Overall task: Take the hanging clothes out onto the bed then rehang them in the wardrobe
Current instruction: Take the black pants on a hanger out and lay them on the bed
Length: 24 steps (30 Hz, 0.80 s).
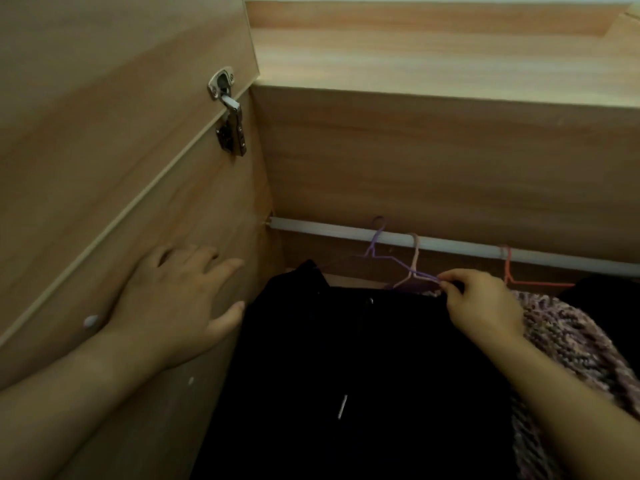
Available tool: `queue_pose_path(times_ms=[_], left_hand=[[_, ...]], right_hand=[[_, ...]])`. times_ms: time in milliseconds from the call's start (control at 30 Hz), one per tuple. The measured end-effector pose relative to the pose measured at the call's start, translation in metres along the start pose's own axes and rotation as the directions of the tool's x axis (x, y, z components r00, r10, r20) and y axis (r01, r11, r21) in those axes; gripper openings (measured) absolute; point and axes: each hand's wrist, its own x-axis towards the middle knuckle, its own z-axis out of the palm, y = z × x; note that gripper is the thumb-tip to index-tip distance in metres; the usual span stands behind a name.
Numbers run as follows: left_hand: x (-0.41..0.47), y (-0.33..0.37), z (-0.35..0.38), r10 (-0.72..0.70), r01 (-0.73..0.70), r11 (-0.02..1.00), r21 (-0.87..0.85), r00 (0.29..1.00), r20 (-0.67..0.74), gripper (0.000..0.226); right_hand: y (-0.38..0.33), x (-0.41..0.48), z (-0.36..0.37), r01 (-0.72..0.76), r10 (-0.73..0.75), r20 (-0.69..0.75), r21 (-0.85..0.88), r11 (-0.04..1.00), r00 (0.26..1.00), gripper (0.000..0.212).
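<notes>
A white rail [346, 233] runs across the wardrobe interior. A purple hanger [377, 247] hooks over it and carries a black garment [346, 358] that fills the lower middle. My right hand [481, 303] pinches the purple hanger's arm where it crosses a pink hanger [415, 261]. The pink hanger holds a pink-and-grey knitted garment [561, 341] on the right. An orange hanger [509, 271] hangs further right on the rail. My left hand [173, 299] rests with fingers spread against the wardrobe's left side panel, just left of the black garment.
The open wardrobe door [86, 133] stands at the left, joined by a metal hinge [230, 123]. A wooden shelf [433, 57] lies above the rail. A dark garment [602, 292] shows at the far right edge.
</notes>
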Motion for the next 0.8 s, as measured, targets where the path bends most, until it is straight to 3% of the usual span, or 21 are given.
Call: queue_pose_path(times_ms=[267, 700, 800], left_hand=[[-0.007, -0.006, 0.014, 0.067, -0.062, 0.991, 0.122, 0.997, -0.033, 0.063], [-0.014, -0.012, 0.016, 0.169, -0.168, 0.979, 0.119, 0.986, -0.002, 0.064], [-0.024, -0.008, 0.008, 0.15, -0.152, 0.985, 0.082, 0.988, 0.024, 0.065]], right_hand=[[-0.006, 0.012, -0.01, -0.081, 0.079, 0.057, 0.037, 0.996, 0.995, 0.02], [0.018, -0.065, -0.042, 0.163, -0.158, -0.098, 0.046, 0.986, 0.983, 0.017], [0.03, -0.095, -0.045, 0.186, -0.184, -0.047, 0.065, 0.98, 0.982, 0.016]])
